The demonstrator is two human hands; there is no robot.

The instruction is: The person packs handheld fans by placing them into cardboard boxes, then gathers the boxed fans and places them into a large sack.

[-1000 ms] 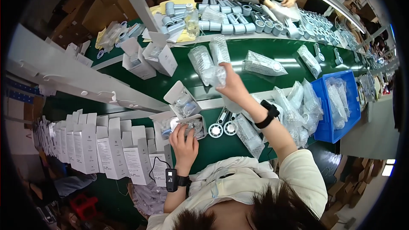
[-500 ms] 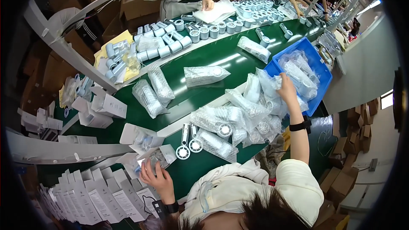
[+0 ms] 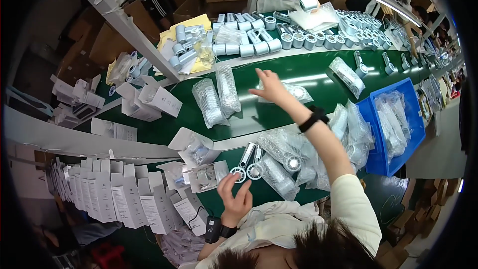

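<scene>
My right hand (image 3: 271,88) is stretched out over the green belt with fingers apart. It holds nothing and partly covers a bubble-wrapped package (image 3: 298,92). Two more bubble-wrapped packages (image 3: 210,103) lie left of it. My left hand (image 3: 235,203), fingers spread, hovers beside an open white box (image 3: 203,179) with clear plastic-wrapped contents. Just beyond its fingertips rest two unwrapped grey devices (image 3: 254,170) with round, spoked heads and straight handles. A heap of bubble-wrapped packages (image 3: 279,178) lies under and around my right forearm.
A blue bin (image 3: 377,142) of wrapped packages stands right. White boxes (image 3: 124,201) line the left. Across the belt, a co-worker's gloved hand holds a grey-blue device (image 3: 307,4) above rows of similar ones (image 3: 259,47). A metal post (image 3: 134,35) rises at the left.
My right hand has left the wrapped packages by the blue bin and swung left over the belt. My left hand has drawn back from the white box. The co-worker has lifted a device.
</scene>
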